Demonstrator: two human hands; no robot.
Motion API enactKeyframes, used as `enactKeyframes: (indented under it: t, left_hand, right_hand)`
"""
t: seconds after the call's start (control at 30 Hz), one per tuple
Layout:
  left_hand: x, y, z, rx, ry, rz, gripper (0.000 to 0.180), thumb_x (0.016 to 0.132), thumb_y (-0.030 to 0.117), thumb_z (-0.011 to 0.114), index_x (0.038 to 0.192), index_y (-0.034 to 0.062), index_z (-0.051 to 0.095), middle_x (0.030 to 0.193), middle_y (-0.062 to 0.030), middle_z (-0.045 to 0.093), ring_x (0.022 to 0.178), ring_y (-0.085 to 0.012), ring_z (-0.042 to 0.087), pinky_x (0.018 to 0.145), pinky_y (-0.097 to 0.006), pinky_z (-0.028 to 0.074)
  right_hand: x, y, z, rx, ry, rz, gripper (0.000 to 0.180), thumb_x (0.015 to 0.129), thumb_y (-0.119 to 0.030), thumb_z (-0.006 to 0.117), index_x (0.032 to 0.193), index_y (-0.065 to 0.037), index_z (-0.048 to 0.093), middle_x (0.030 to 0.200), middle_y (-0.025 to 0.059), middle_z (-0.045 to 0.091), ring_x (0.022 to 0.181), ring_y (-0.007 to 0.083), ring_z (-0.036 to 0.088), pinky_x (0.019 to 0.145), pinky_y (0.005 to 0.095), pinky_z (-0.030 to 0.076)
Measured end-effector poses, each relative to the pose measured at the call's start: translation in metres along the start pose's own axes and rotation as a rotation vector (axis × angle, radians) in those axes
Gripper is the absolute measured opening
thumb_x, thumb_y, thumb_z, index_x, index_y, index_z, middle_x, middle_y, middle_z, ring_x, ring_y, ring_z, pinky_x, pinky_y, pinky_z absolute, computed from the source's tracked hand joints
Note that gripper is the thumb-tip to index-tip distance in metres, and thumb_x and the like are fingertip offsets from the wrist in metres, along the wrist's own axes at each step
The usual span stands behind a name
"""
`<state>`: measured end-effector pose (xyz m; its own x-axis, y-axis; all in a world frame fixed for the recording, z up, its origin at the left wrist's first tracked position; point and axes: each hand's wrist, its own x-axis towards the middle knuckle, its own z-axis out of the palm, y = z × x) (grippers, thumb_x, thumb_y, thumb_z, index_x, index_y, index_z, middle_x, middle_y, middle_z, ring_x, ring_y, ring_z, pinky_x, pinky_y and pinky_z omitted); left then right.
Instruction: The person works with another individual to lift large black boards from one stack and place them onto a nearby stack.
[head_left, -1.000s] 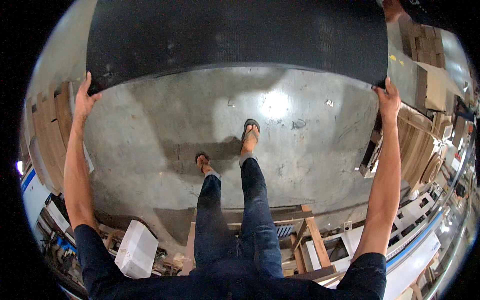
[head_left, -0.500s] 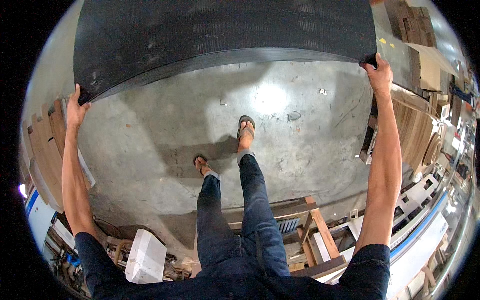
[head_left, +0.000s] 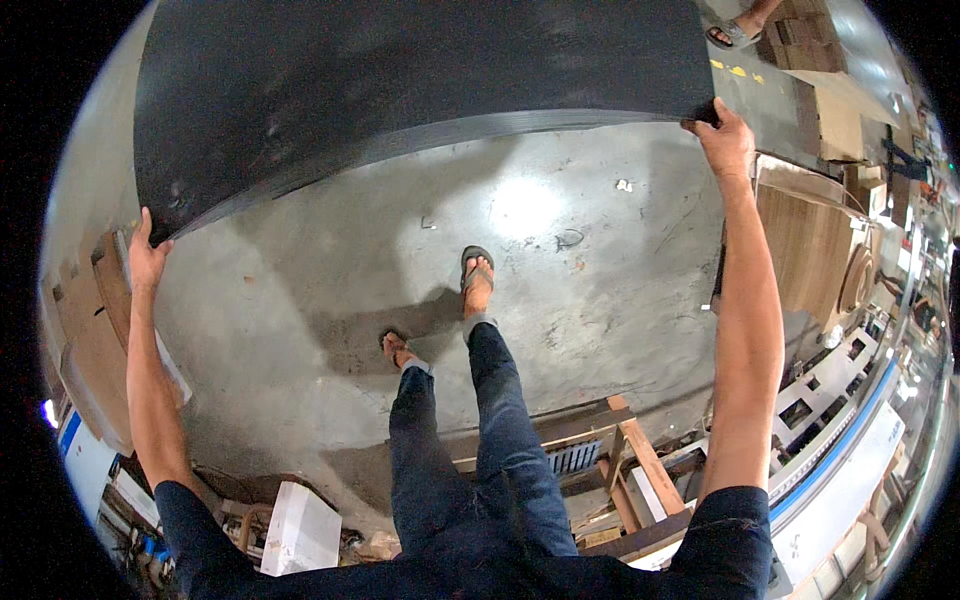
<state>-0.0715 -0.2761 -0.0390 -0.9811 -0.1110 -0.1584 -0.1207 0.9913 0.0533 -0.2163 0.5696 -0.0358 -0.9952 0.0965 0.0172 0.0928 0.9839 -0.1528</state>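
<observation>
The two near corners of a black sheet point(head_left: 420, 60) are held, the left by the left hand point(head_left: 149, 260), the right by the right hand point(head_left: 728, 145). The hands are spread wide apart, each closed around its corner. The upper middle of the view is filled by the sheet, ahead of the legs point(head_left: 500, 390) and over the floor point(head_left: 560, 330); its far end is cut off from view. The near edge is seen as a curve, partly owed perhaps to the lens, and is lined; whether one sheet or several layers are held cannot be told.

It is judged to be unwieldy rather than heavy, half-stiff, easily bowed in the middle and fairly slick, with corners that could be creased. It is best gripped at the corners or slightly in along the sides.

Close to the legs, a wooden frame point(head_left: 648, 465) and a white box point(head_left: 303, 530) are found, by which backward steps could be hampered. Farther out, the sides are flanked by brown panels point(head_left: 95, 370) at left and wood-coloured boards point(head_left: 805, 245) at right. Farthest, at upper right, another person's sandalled foot point(head_left: 737, 33) is seen beside the sheet, near yellow marks point(head_left: 738, 71) and cardboard boxes point(head_left: 838, 122); passage there may be narrowed.
</observation>
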Motion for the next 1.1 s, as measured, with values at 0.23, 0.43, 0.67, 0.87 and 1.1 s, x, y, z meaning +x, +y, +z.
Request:
enactKeyframes:
  t: [0.23,0.43,0.67,0.87,1.1]
  left_hand:
    - [-0.006,0.008,-0.019,-0.165,-0.085,-0.125,0.08,0.067,0.003,0.063,0.135,0.0167,0.022,0.125,-0.0186,0.039,0.114,-0.0273,0.04,0.096,-0.033,0.032]
    - [0.015,0.063,-0.037,-0.895,-0.164,-0.573,0.078,0.073,0.033,0.065,0.13,-0.0034,0.026,0.13,-0.0192,0.034,0.118,-0.0254,0.036,0.096,-0.031,0.029]
    - [0.028,0.027,-0.02,-0.983,-0.228,-0.626,0.073,0.07,0.04,0.066,0.12,-0.0073,0.04,0.114,-0.0155,0.049,0.102,-0.0237,0.049,0.089,-0.031,0.036]
    - [0.021,0.029,-0.03,-0.946,-0.161,-0.592,0.073,0.07,0.039,0.067,0.12,-0.0061,0.04,0.114,-0.015,0.05,0.101,-0.0233,0.05,0.088,-0.032,0.037]
    - [0.006,0.026,-0.002,-0.702,-0.028,-0.472,0.074,0.07,0.046,0.063,0.115,-0.0086,0.043,0.104,-0.0206,0.055,0.093,-0.0279,0.054,0.084,-0.035,0.04]
  right_hand:
    - [0.001,-0.026,-0.02,0.071,-0.228,0.112,0.054,0.063,-0.025,0.067,0.106,0.005,0.054,0.095,0.0149,0.061,0.086,0.0203,0.057,0.079,0.0273,0.041]
    - [0.004,0.034,0.002,0.994,-0.352,0.29,0.031,0.079,-0.02,0.057,0.1,0.003,0.056,0.085,0.0,0.056,0.076,0.0082,0.048,0.069,0.0222,0.039]
    - [0.036,0.033,0.012,1.019,-0.356,0.575,0.037,0.082,-0.026,0.058,0.096,0.008,0.056,0.082,0.0054,0.058,0.07,0.0131,0.054,0.065,0.0266,0.046]
    - [0.045,0.029,0.002,0.93,-0.305,0.512,0.039,0.077,-0.029,0.062,0.091,0.007,0.059,0.075,0.0036,0.057,0.062,0.0108,0.048,0.057,0.0256,0.042]
    - [0.012,0.029,0.03,0.463,-0.2,0.344,0.046,0.082,-0.037,0.046,0.096,0.005,0.056,0.082,0.0217,0.06,0.078,0.0311,0.056,0.074,0.0368,0.042]
